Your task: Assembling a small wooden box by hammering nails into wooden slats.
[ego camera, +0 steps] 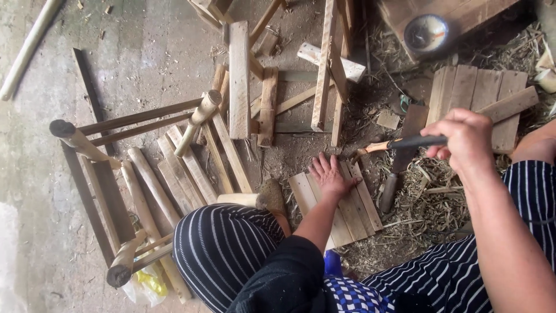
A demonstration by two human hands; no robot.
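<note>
Gripping hammer (399, 142) over slats (341, 203)

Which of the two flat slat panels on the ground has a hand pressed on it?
The near one, just ahead of the knees: the left hand lies flat on its slats. The other panel lies farther off to the right, behind the right hand, which holds a hammer.

Soft, even daylight, brightest at left, faint shadows, sharp focus, slight wide-angle distortion
</note>
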